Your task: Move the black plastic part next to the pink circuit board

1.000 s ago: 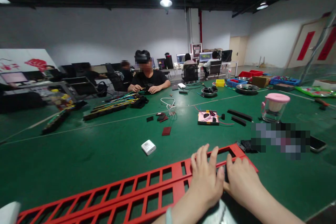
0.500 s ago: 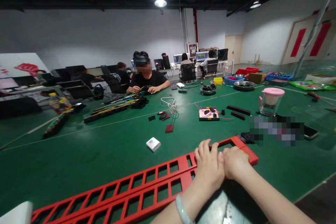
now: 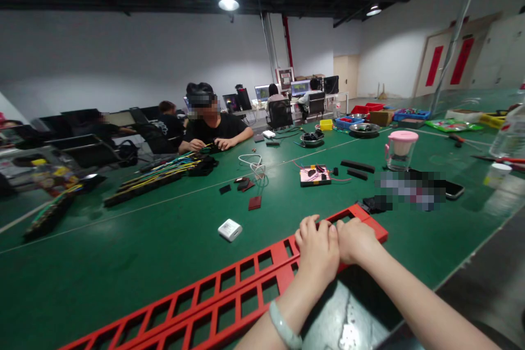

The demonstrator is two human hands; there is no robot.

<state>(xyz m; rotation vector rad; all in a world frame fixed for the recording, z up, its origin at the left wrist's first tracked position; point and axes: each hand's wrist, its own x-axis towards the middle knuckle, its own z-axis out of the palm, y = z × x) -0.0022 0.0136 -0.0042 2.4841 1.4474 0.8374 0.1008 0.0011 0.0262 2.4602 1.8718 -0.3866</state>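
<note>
A long red slotted frame (image 3: 280, 252), like two joined ladder strips, lies slantwise across the green tabletop in front of me. My left hand (image 3: 318, 250), with a pale bangle on its wrist, rests over the frame toward its right end, fingers bent over the far strip. Pressed close beside it, my right hand (image 3: 356, 239) is curled onto the same frame, its fingertips hidden behind the hand. The two thumbs are side by side. A black strap-like piece (image 3: 375, 204) lies just past the frame's right end.
Beyond the frame lie a white adapter (image 3: 230, 230), dark red pieces (image 3: 255, 203), a wired box (image 3: 315, 175) and black bars (image 3: 357, 167). A pink-lidded jug (image 3: 401, 151) stands to the right. Across the table a person (image 3: 213, 126) handles wires near cable bundles (image 3: 164, 172).
The view has turned a little to the right, so everything sits further left and a bottle shows at the right edge. My hands keep about the same place on the frame.
</note>
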